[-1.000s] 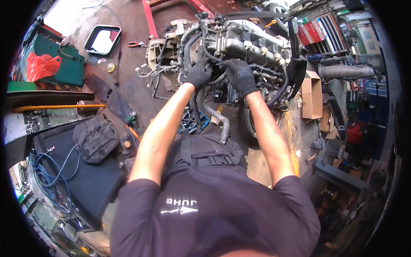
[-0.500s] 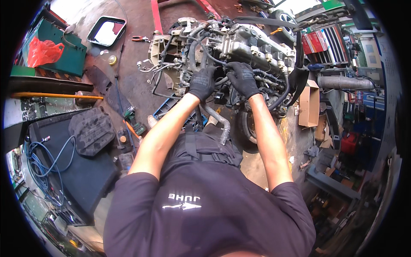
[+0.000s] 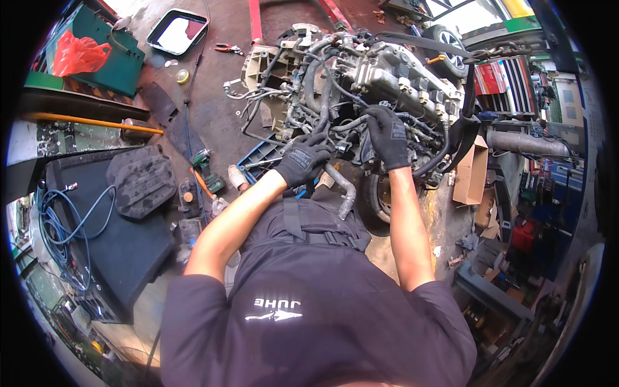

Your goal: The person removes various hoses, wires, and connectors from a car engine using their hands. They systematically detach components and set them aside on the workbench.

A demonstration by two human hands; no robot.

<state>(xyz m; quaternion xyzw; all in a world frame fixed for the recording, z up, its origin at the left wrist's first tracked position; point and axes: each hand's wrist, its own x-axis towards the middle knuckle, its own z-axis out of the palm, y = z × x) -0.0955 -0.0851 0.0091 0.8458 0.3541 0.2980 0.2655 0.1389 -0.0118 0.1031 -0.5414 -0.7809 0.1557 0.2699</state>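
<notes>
My left hand point(image 3: 305, 160), in a black work glove, lies across a thick grey hose point(image 3: 346, 193) at the near side of the engine. Its fingers look curled over the hose, whose loose end hangs below. My right hand point(image 3: 387, 137), gloved likewise, reaches down to the hoses and wiring in front of the engine's silver cover point(image 3: 387, 71). Its fingertips bend inward and are hidden, so what they touch cannot be made out. The engine point(image 3: 309, 84) stands just ahead of me, with many hoses and cables on its left part.
Below the engine are a blue tray point(image 3: 256, 157) and a dark round wheel point(image 3: 376, 193). Red-handled pliers point(image 3: 227, 48) and a white-bottomed pan point(image 3: 174, 35) lie on the floor. A cardboard box point(image 3: 471, 173) is at right, a green bin point(image 3: 122, 64) at left.
My left hand has moved down and toward me, off the upper hoses. My right hand has shifted slightly nearer and right. The view has shifted, so the engine sits farther right.
</notes>
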